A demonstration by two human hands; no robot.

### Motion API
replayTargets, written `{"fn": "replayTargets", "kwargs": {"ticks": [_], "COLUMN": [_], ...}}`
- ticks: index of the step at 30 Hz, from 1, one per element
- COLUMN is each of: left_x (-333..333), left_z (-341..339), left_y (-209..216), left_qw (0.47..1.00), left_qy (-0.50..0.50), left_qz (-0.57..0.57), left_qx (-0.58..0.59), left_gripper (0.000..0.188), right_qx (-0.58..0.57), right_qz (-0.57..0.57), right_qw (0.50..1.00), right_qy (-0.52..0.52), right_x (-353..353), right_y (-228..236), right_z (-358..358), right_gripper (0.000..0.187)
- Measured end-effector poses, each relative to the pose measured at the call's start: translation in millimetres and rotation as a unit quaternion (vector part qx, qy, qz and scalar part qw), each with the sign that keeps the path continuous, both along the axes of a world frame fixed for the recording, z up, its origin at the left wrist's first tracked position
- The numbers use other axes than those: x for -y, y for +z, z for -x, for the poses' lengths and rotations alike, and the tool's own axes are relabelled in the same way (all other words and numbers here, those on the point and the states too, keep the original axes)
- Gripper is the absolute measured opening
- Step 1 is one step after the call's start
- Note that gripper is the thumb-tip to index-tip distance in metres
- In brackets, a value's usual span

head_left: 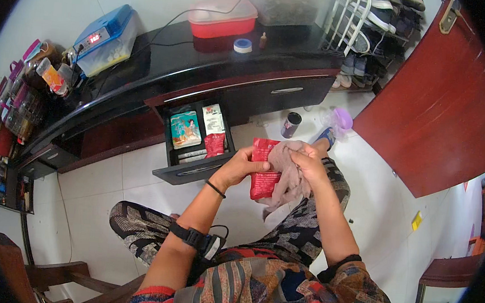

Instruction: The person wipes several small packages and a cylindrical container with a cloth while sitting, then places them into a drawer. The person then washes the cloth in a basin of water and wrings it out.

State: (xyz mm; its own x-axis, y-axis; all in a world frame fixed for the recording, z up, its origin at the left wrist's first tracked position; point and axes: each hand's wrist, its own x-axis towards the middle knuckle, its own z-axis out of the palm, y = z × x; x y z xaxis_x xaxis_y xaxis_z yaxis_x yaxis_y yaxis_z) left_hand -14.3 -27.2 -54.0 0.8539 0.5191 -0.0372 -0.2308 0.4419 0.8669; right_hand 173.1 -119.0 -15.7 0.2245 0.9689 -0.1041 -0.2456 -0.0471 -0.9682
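Note:
My left hand (240, 168) is closed on a red printed packet (262, 186), its thumb lying across the front. Against the packet's right side my right hand (309, 161) grips a crumpled greyish-pink cloth (288, 181), which hangs down over part of the packet. Left of my hands, an open drawer (186, 173) holds a teal illustrated box (185, 130), a white packet (213, 119) and another red packet (214, 144). Some flat pale items lie at the drawer's front, partly hidden.
The drawer juts from a long black cabinet (203, 66) bearing a red tub (222, 22), a tape roll (243, 45) and a blue-lidded box (106, 38). A black canister (291, 124) and a purple bin (342, 119) stand on the floor. A red-brown door (428, 103) is at right.

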Motion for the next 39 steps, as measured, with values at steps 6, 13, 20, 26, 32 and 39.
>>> {"fn": "replayTargets", "kwargs": {"ticks": [6,13,20,26,32,39], "left_x": [12,33,22,18,37,8], "left_z": [-21,-49,-54,-40,-50,-22], "left_y": [-11,-1,-2,-8,8,1], "left_qw": [0.993,0.984,0.94,0.927,0.927,0.925], "left_qy": [0.085,0.158,0.213,0.184,0.186,0.217], "left_qz": [-0.066,-0.078,0.206,0.267,0.254,0.236], "left_qx": [-0.041,0.027,0.172,0.187,0.205,0.204], "left_gripper": [0.029,0.039,0.04,0.044,0.044,0.045], "right_qx": [0.129,0.164,0.502,0.566,0.596,0.61], "right_qz": [-0.032,-0.127,-0.142,-0.136,-0.195,-0.085], "right_qw": [0.991,0.967,0.838,0.808,0.754,0.787], "right_qy": [-0.031,-0.151,-0.161,-0.087,-0.193,-0.025], "right_x": [-3,-13,-11,8,-30,16], "right_y": [6,-3,8,6,16,9], "right_z": [6,11,30,57,41,25], "right_gripper": [0.02,0.022,0.028,0.033,0.034,0.036]}}
